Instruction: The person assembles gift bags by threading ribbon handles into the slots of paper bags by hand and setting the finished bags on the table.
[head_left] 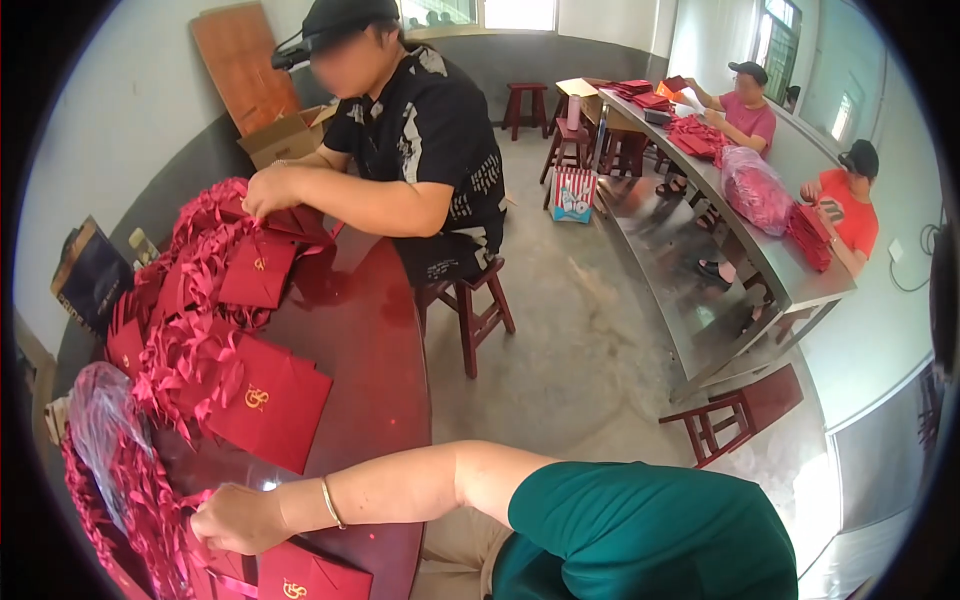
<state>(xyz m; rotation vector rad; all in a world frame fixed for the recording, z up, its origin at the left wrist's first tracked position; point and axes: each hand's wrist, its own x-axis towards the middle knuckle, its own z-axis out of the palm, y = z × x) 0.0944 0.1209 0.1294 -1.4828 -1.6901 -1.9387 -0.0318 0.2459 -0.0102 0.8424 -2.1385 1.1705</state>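
My right hand (240,520), with a bangle at the wrist, reaches across to the lower left and is closed, its fingers bent down at a pinkish-red ribbon (196,498). Its fingertips are partly hidden. Just below it lies a red paper gift bag (312,576) with a gold emblem. Beside the hand, a heap of ribboned red bags sits partly under a clear plastic bag (105,415). My left hand is out of sight.
The dark red table (375,345) carries more red gift bags (270,400) with tangled ribbons. Across it, a person in a black patterned shirt (430,140) handles bags from a stool (470,320). Two people work at a long metal table (800,275) on the right. A stool (740,415) stands nearby.
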